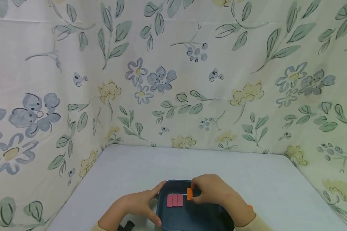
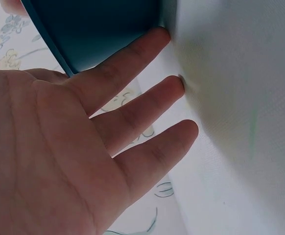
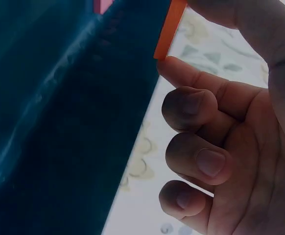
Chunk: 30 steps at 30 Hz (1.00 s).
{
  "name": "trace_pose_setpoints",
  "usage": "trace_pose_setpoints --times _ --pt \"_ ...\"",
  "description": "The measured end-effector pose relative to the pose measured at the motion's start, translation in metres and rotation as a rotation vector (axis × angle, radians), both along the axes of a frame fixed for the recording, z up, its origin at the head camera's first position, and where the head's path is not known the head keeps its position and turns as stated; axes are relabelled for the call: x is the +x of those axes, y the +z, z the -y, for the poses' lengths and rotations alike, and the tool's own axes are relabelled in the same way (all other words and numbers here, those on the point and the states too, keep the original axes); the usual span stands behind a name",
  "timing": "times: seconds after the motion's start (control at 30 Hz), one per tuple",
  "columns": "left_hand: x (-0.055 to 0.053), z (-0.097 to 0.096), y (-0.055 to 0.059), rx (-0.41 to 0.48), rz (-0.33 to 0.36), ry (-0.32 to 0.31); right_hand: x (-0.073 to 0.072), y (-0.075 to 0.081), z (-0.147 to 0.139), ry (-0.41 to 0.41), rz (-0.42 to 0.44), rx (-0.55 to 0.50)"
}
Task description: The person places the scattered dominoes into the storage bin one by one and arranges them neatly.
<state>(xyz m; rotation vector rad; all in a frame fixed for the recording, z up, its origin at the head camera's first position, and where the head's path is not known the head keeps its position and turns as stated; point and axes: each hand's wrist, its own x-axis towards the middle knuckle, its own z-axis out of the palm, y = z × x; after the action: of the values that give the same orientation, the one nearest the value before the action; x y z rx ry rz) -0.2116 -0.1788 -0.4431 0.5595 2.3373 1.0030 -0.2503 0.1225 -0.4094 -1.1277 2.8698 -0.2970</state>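
A dark blue tray (image 1: pixel 177 219) sits on the table in front of me, with a row of several pink blocks (image 1: pixel 174 200) standing side by side in its left part. My right hand (image 1: pixel 212 191) is over the tray and pinches an orange block (image 1: pixel 189 194) between thumb and index finger, a short gap to the right of the pink row. In the right wrist view the other fingers curl loosely below the orange block (image 3: pixel 170 30). My left hand (image 1: pixel 138 203) rests at the tray's left side, fingers spread and straight along its outer wall (image 2: pixel 47 41).
The white table (image 1: pixel 277 183) stretches back to a flower-patterned cloth (image 1: pixel 185 122) hanging behind and at both sides. A small black object (image 1: pixel 129 225) lies by the left wrist. Something orange (image 1: pixel 251 207) shows past the right forearm, mostly hidden.
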Motion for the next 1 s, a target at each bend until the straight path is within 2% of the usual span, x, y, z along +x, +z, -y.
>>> trace_pose_setpoints --times 0.23,0.43,0.87,1.0 --pt "0.001 -0.001 0.000 0.001 0.007 -0.016 -0.002 -0.009 0.013 -0.030 0.030 0.087" --pt "0.000 -0.001 0.002 -0.021 -0.006 -0.013 -0.005 -0.014 0.017 -0.023 0.019 0.142" --pt "0.002 -0.001 0.003 -0.014 0.009 0.011 -0.008 -0.023 0.028 0.030 -0.059 0.241" --pt "0.001 0.000 0.003 -0.029 -0.009 0.007 -0.007 -0.024 0.032 0.052 -0.115 0.263"
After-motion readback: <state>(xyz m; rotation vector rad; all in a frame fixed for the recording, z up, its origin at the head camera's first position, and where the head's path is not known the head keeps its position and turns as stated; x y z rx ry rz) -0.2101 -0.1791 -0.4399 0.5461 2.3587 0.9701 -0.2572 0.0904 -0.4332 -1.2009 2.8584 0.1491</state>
